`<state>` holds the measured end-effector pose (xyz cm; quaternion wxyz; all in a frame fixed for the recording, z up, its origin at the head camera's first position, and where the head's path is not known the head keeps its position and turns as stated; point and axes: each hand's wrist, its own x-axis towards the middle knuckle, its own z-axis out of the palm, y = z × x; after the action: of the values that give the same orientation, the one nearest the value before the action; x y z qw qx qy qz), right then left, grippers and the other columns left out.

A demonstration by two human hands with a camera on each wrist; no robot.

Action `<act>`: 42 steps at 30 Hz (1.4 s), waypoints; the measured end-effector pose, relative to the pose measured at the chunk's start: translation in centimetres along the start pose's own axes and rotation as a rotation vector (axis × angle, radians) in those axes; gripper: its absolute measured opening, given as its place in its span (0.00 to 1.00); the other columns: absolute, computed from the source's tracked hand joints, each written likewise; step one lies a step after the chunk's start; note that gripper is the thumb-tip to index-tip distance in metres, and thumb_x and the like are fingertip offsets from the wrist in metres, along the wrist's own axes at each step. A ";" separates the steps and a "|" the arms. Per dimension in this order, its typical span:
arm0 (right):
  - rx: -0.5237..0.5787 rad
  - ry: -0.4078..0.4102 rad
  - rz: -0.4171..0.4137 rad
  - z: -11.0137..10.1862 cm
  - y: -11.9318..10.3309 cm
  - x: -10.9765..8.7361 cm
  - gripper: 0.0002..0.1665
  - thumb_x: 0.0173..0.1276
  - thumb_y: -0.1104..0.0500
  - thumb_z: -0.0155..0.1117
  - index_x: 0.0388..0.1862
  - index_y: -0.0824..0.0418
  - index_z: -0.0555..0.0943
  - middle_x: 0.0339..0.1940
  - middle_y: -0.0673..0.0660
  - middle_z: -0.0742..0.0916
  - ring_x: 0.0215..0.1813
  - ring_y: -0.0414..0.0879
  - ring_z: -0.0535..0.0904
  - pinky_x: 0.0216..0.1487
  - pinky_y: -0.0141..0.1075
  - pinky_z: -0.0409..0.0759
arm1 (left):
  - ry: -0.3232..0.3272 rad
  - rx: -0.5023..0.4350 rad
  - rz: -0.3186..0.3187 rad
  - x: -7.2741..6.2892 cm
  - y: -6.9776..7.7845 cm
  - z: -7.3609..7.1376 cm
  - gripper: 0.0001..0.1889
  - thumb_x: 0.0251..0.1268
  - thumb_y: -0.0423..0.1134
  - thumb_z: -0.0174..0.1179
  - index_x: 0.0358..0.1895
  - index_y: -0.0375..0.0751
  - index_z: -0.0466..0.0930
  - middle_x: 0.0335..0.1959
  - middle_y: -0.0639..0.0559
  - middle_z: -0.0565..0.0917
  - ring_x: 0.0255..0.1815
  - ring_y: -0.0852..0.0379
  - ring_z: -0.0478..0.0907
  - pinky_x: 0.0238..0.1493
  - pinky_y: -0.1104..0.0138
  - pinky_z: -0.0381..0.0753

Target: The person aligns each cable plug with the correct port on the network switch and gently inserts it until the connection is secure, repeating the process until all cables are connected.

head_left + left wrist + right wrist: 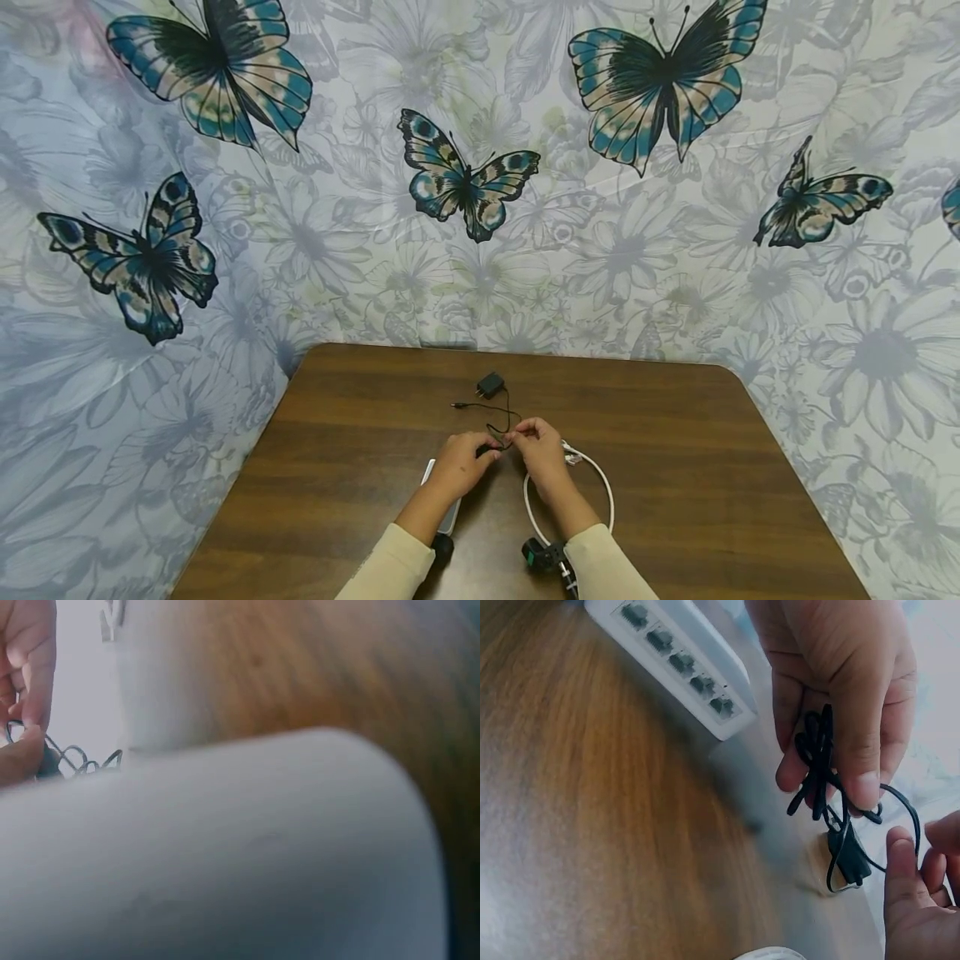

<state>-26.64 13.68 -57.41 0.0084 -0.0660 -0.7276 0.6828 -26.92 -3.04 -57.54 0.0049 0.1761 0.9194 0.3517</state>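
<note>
Above the table's middle, my left hand (pixel 461 467) grips a bundled black adapter cord (pixel 817 761) between thumb and fingers, its loops hanging below the thumb in the right wrist view. My right hand (pixel 538 450) pinches a single strand of that cord close beside it. The cord runs up the table to a black power adapter (pixel 491 384), its prongs facing left, while the plug end (pixel 457 405) lies to the left. A white network switch (pixel 682 664) with several ports lies under my left wrist, partly hidden. It fills much of the left wrist view (pixel 225 855).
A white cable (pixel 609 492) lies in a loop around and under my right forearm. Black straps with a green-marked device (pixel 536 554) sit at the right wrist. The brown wooden table (pixel 360 392) ends against a butterfly-patterned cloth (pixel 622 275) at the back.
</note>
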 end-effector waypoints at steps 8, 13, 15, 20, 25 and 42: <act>0.246 0.032 0.128 0.2 0.2 0.4 0.24 0.69 0.71 0.60 0.59 0.78 0.65 0.46 0.67 0.81 0.41 0.44 0.84 0.43 0.30 0.81 | 0.010 0.024 0.024 0.2 0.1 0.0 0.06 0.63 0.45 0.68 0.40 0.52 0.90 0.40 0.57 0.89 0.46 0.54 0.85 0.47 0.57 0.82; 0.396 -0.030 0.191 -0.2 0.2 0.4 0.33 0.72 0.71 0.57 0.71 0.80 0.57 0.61 0.78 0.75 0.45 0.43 0.85 0.48 0.30 0.82 | 0.014 0.045 0.018 0.2 0.2 -0.1 0.05 0.62 0.47 0.68 0.38 0.54 0.90 0.40 0.59 0.89 0.46 0.54 0.85 0.48 0.57 0.82; 0.406 -0.056 0.202 -0.3 0.1 0.4 0.32 0.72 0.71 0.55 0.71 0.80 0.59 0.62 0.78 0.75 0.46 0.44 0.85 0.49 0.30 0.82 | 0.012 0.045 0.005 0.2 0.2 -0.1 0.05 0.62 0.48 0.68 0.38 0.55 0.90 0.40 0.59 0.89 0.46 0.55 0.85 0.48 0.57 0.82; 0.422 -0.076 0.209 -0.4 -0.2 0.6 0.25 0.72 0.70 0.58 0.65 0.79 0.67 0.50 0.68 0.84 0.43 0.44 0.86 0.48 0.32 0.83 | 0.008 0.035 -0.001 0.0 0.3 -0.2 0.05 0.63 0.48 0.68 0.37 0.56 0.90 0.40 0.60 0.89 0.46 0.54 0.85 0.47 0.56 0.82; 0.448 -0.062 0.194 -0.7 -0.8 0.5 0.16 0.72 0.68 0.60 0.54 0.76 0.72 0.39 0.59 0.86 0.40 0.45 0.87 0.45 0.34 0.84 | 0.018 0.034 0.005 -0.1 0.2 -0.1 0.05 0.63 0.48 0.68 0.36 0.56 0.90 0.38 0.60 0.89 0.44 0.55 0.86 0.45 0.58 0.83; 0.493 -0.077 0.155 -1.7 -2.7 0.5 0.09 0.74 0.60 0.61 0.44 0.64 0.82 0.36 0.56 0.86 0.41 0.47 0.86 0.44 0.35 0.84 | -0.001 0.002 -0.012 -0.1 0.3 -0.3 0.04 0.64 0.47 0.67 0.37 0.56 0.90 0.39 0.60 0.89 0.45 0.54 0.85 0.46 0.58 0.83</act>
<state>-27.22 15.30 -54.60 -0.0555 -0.0915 -0.5317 0.8401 -26.75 -3.04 -57.09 0.0073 0.1705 0.9209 0.3506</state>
